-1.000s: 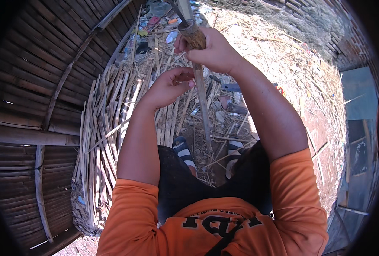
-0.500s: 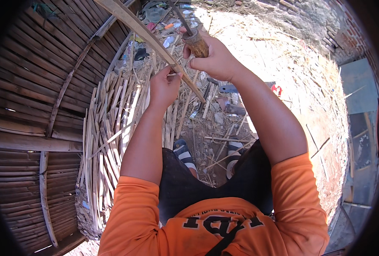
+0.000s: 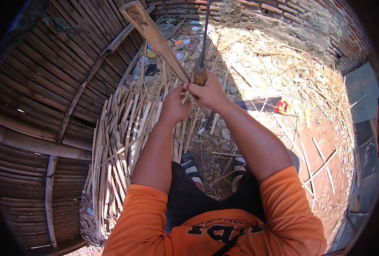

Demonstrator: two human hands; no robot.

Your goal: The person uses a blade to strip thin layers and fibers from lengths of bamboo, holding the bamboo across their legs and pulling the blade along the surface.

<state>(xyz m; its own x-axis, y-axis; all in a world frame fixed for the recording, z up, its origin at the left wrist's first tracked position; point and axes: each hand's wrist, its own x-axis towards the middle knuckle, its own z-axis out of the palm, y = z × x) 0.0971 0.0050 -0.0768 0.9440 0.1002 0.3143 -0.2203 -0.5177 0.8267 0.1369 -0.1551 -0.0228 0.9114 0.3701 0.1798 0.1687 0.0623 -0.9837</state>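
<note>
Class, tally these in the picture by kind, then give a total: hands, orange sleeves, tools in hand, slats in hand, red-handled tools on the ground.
Hands: 2
Orange sleeves: 2
Tool in hand: 1
Slat in hand: 1
Red-handled tool on the ground: 1
Total: 7

I look out from the left of two fisheye cameras worn side by side on my head, facing down over my orange shirt point(image 3: 221, 215). My fingers point(image 3: 193, 88) sit near, just above centre; the wide lens bends the slatted wall point(image 3: 27, 102) at left and brick wall point(image 3: 279, 13) along the top.
</note>
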